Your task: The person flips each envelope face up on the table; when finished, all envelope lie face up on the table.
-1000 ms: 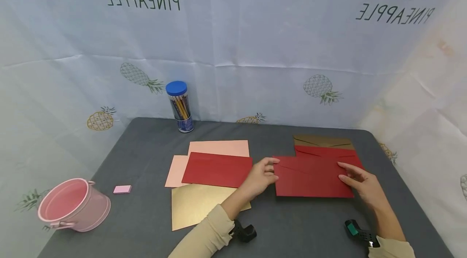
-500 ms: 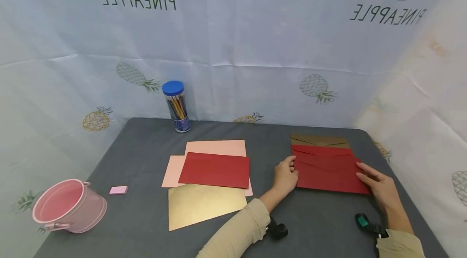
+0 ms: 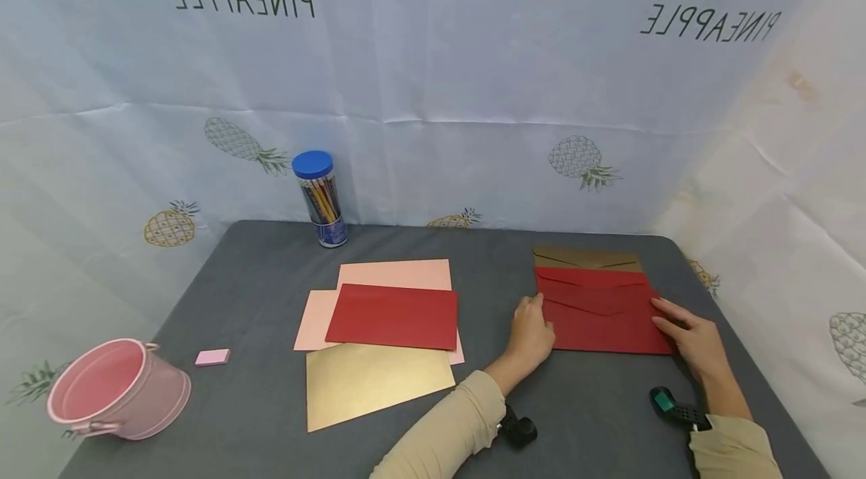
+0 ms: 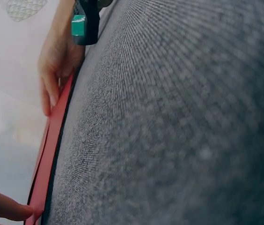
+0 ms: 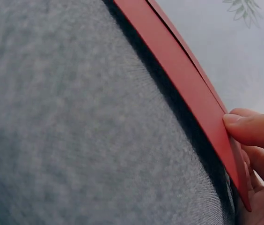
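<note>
Since a second ago, the front red envelope (image 3: 612,332) has shifted right and away from the person, and both hands have gone with it; it now overlaps another red envelope (image 3: 591,278), with a brown envelope (image 3: 585,259) showing behind. The left hand (image 3: 530,332) pinches the front envelope's left edge with curled fingers and thumb. The right hand (image 3: 700,344) pinches the right edge, thumb on top and fingers underneath, as the right wrist view shows. The envelope's flap faces up, and a dark shadow runs under its near edge.

Left of the hands on the grey table (image 3: 257,404), a third red envelope (image 3: 392,316) lies over pink paper (image 3: 395,274) and gold paper (image 3: 379,385). Farther left are a small pink block (image 3: 213,357) and a pink bucket (image 3: 162,400). A blue-lidded jar of pencils (image 3: 323,201) stands at the back.
</note>
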A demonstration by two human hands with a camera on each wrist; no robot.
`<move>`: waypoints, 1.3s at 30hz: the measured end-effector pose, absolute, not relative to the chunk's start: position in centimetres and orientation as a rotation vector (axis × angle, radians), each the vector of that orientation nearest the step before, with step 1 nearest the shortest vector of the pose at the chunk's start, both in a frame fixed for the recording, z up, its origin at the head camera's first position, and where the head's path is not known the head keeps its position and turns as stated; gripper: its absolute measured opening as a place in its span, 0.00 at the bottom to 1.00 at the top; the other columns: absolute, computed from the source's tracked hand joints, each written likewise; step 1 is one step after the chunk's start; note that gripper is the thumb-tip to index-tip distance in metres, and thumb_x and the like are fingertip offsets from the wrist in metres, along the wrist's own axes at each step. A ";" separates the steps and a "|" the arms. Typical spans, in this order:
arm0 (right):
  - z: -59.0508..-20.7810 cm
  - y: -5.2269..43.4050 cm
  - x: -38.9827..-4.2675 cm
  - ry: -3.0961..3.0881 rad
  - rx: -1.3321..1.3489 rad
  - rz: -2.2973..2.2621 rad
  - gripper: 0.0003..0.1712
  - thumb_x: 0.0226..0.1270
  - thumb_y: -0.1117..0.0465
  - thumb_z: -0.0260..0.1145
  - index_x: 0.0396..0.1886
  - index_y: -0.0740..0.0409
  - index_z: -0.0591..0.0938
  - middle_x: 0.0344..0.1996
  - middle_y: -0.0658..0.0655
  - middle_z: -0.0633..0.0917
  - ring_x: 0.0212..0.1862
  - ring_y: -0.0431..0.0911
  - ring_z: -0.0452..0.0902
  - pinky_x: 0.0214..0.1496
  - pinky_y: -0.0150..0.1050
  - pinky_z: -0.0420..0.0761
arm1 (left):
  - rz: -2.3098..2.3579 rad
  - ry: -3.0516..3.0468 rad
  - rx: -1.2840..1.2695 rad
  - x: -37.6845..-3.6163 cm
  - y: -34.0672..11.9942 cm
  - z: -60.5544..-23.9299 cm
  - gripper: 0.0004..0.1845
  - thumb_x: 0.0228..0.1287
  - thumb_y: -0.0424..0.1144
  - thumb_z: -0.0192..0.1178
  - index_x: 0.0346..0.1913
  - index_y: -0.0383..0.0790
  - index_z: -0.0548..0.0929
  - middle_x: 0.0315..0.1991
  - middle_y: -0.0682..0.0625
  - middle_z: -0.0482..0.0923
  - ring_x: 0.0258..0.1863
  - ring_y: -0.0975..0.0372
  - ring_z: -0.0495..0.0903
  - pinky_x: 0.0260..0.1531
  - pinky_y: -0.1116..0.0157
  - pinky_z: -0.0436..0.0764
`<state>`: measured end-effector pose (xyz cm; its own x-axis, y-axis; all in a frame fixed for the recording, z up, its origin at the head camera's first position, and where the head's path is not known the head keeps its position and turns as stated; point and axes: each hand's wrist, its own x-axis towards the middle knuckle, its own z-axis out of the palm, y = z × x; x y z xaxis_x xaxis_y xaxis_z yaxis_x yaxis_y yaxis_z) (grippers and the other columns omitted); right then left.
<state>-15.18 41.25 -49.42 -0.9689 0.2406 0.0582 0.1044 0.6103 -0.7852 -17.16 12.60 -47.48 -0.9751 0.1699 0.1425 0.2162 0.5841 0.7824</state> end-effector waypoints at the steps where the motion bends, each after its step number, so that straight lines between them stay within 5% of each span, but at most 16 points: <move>1: -49.4 41.2 -15.3 -2.674 -0.282 1.287 0.32 0.65 0.45 0.62 0.66 0.51 0.71 0.53 0.22 0.67 0.57 0.17 0.55 0.43 0.10 0.60 | -1.344 -2.761 -0.340 -17.2 12.6 -47.5 0.26 0.58 0.28 0.62 0.61 0.30 0.73 0.53 0.40 0.76 0.54 0.53 0.77 0.50 0.65 0.80; 3: -49.5 41.2 -15.5 -2.676 -0.278 1.279 0.32 0.65 0.45 0.63 0.65 0.53 0.72 0.51 0.20 0.67 0.60 0.19 0.55 0.44 0.10 0.60 | -1.301 -2.781 -0.345 -17.3 12.5 -47.6 0.26 0.57 0.28 0.62 0.60 0.30 0.74 0.53 0.41 0.75 0.54 0.54 0.77 0.50 0.66 0.80; 7: -49.6 41.0 -15.9 -2.707 -0.292 1.246 0.33 0.65 0.45 0.62 0.65 0.56 0.72 0.57 0.26 0.68 0.72 0.42 0.57 0.45 0.13 0.61 | -1.261 -2.811 -0.353 -17.5 12.5 -47.8 0.26 0.58 0.29 0.63 0.61 0.30 0.74 0.53 0.43 0.74 0.54 0.56 0.75 0.51 0.67 0.78; 9: -49.5 40.8 -16.0 -2.743 -0.310 1.225 0.34 0.66 0.44 0.61 0.66 0.57 0.71 0.64 0.38 0.69 0.71 0.59 0.55 0.44 0.15 0.61 | -1.252 -2.825 -0.352 -17.5 12.4 -47.8 0.26 0.58 0.30 0.62 0.61 0.31 0.74 0.52 0.43 0.73 0.54 0.56 0.75 0.51 0.68 0.77; 14: -49.3 40.6 -16.2 -2.782 -0.331 1.240 0.35 0.68 0.45 0.59 0.67 0.60 0.68 0.68 0.69 0.64 0.68 0.65 0.56 0.40 0.16 0.64 | -1.204 -2.848 -0.368 -17.7 12.5 -47.8 0.26 0.58 0.30 0.63 0.61 0.32 0.74 0.52 0.45 0.73 0.53 0.58 0.74 0.52 0.69 0.76; 18: -49.3 40.6 -16.1 -2.789 -0.368 1.256 0.36 0.68 0.45 0.58 0.69 0.60 0.65 0.67 0.73 0.63 0.66 0.60 0.60 0.37 0.15 0.65 | -1.205 -2.856 -0.375 -17.8 12.6 -47.9 0.27 0.58 0.31 0.63 0.62 0.32 0.73 0.52 0.45 0.72 0.54 0.58 0.74 0.51 0.69 0.77; 22: -49.4 40.7 -15.9 -2.767 -0.390 1.265 0.38 0.67 0.44 0.59 0.70 0.59 0.65 0.67 0.72 0.65 0.54 0.30 0.65 0.36 0.13 0.67 | -1.209 -2.850 -0.381 -17.8 12.7 -48.0 0.26 0.58 0.31 0.63 0.62 0.33 0.74 0.52 0.45 0.72 0.53 0.58 0.74 0.51 0.69 0.77; 25: -49.4 40.8 -15.5 -2.733 -0.412 1.277 0.37 0.65 0.45 0.62 0.69 0.59 0.67 0.63 0.58 0.73 0.43 0.17 0.58 0.37 0.13 0.68 | -1.206 -2.851 -0.390 -17.7 12.8 -48.0 0.26 0.58 0.31 0.63 0.61 0.33 0.74 0.51 0.45 0.73 0.52 0.58 0.74 0.50 0.70 0.77; 28: -49.4 40.9 -15.3 -2.691 -0.458 1.290 0.36 0.65 0.46 0.63 0.68 0.59 0.68 0.55 0.44 0.75 0.42 0.17 0.59 0.37 0.13 0.68 | -1.197 -2.863 -0.397 -17.5 12.9 -47.9 0.26 0.58 0.32 0.63 0.61 0.32 0.74 0.52 0.44 0.73 0.52 0.59 0.74 0.49 0.70 0.77; 32: -49.2 40.8 -15.7 -2.721 -0.460 1.190 0.34 0.67 0.47 0.61 0.67 0.60 0.68 0.57 0.58 0.77 0.50 0.36 0.70 0.38 0.20 0.70 | -1.201 -2.864 -0.392 -17.6 13.0 -47.8 0.26 0.58 0.31 0.63 0.62 0.32 0.74 0.53 0.44 0.72 0.53 0.59 0.74 0.49 0.70 0.77; 36: -49.0 40.3 -16.1 -2.775 -0.434 1.075 0.31 0.70 0.51 0.58 0.66 0.63 0.68 0.59 0.75 0.71 0.59 0.64 0.66 0.47 0.45 0.75 | -1.172 -2.875 -0.392 -17.8 13.0 -47.7 0.24 0.57 0.31 0.63 0.59 0.33 0.77 0.51 0.46 0.72 0.50 0.61 0.73 0.47 0.71 0.77; 39: -48.9 40.0 -16.1 -2.779 -0.438 1.070 0.29 0.70 0.55 0.57 0.66 0.64 0.68 0.60 0.77 0.70 0.60 0.67 0.64 0.52 0.60 0.71 | -1.141 -2.884 -0.402 -18.0 13.0 -47.7 0.22 0.56 0.31 0.64 0.56 0.35 0.80 0.48 0.47 0.71 0.47 0.61 0.72 0.46 0.72 0.76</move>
